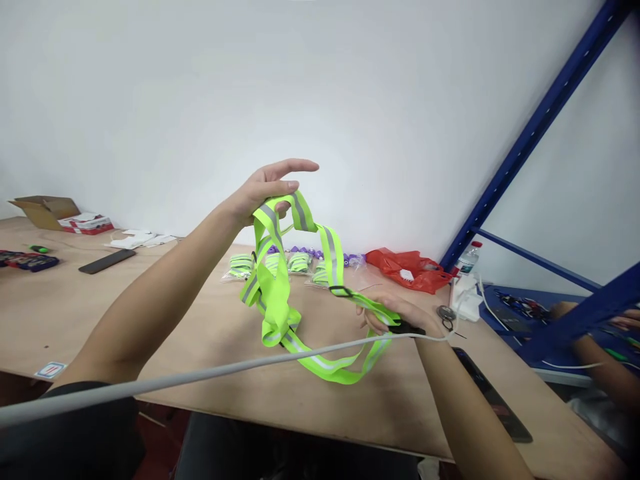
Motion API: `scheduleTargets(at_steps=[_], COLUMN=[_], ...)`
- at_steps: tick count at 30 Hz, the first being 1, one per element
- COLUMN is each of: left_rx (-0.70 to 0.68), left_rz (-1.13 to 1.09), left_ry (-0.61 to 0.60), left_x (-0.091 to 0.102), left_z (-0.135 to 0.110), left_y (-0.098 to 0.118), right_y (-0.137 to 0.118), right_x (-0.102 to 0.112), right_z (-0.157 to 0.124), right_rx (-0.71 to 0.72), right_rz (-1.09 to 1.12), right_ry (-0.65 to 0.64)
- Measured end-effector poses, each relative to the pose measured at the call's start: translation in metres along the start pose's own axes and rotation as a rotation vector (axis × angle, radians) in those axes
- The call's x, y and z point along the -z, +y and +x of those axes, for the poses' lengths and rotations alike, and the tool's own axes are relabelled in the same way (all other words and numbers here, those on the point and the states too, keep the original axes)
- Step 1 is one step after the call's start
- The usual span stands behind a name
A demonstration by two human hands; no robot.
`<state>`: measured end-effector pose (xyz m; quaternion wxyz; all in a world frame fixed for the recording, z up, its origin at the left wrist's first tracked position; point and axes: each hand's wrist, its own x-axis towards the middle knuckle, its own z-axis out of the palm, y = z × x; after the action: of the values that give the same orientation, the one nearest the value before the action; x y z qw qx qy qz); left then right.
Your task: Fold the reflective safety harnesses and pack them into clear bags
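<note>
A neon yellow-green reflective strap harness (pixel 276 293) with grey stripes and black buckles hangs in loops above the table. My left hand (pixel 267 190) is raised and holds its upper part, the strap passing under the thumb while the index finger points out to the right. Lower down, my right hand (pixel 387 312) has its fingers around another stretch of the strap, beside a black buckle end (pixel 406 328). Between the hands, a strap runs down through a black slider (pixel 341 291). The lowest loop hangs close to the tabletop.
Behind the harness lie bagged folded straps (pixel 300 262) and a red plastic bag (pixel 410 269). A white cable (pixel 250 363) crosses in front. To the right are a phone (pixel 493 393), a bottle (pixel 469 259), a blue metal frame (pixel 530 120) and another person's arm (pixel 607 370). An open box (pixel 43 210) stands left.
</note>
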<state>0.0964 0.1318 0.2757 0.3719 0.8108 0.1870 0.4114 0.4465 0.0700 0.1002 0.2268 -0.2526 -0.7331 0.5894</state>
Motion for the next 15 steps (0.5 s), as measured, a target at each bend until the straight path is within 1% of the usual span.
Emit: scheduleTargets(at_steps=[4, 6, 9, 10, 12, 15], left_rx=[0.027, 0.036, 0.029, 0.028, 0.039, 0.078], left_rz=[0.059, 0.069, 0.095, 0.106, 0.126, 0.142], left_ry=[-0.053, -0.058, -0.027, -0.013, 0.012, 0.030], left_x=[-0.013, -0.014, -0.013, -0.013, -0.012, -0.011], left_z=[0.000, 0.000, -0.001, -0.001, -0.001, -0.002], left_y=[0.012, 0.015, 0.017, 0.017, 0.016, 0.016], right_y=[-0.005, -0.009, -0.015, -0.018, -0.024, -0.038], right_x=[-0.008, -0.011, -0.015, -0.017, -0.021, -0.026], right_z=[0.020, 0.028, 0.035, 0.036, 0.036, 0.032], right_rx=[-0.005, 0.009, 0.071, 0.097, 0.146, 0.199], right_rz=[0.198, 0.234, 0.242, 0.243, 0.243, 0.249], right_ry=[-0.124, -0.173, -0.256, -0.255, -0.208, -0.076])
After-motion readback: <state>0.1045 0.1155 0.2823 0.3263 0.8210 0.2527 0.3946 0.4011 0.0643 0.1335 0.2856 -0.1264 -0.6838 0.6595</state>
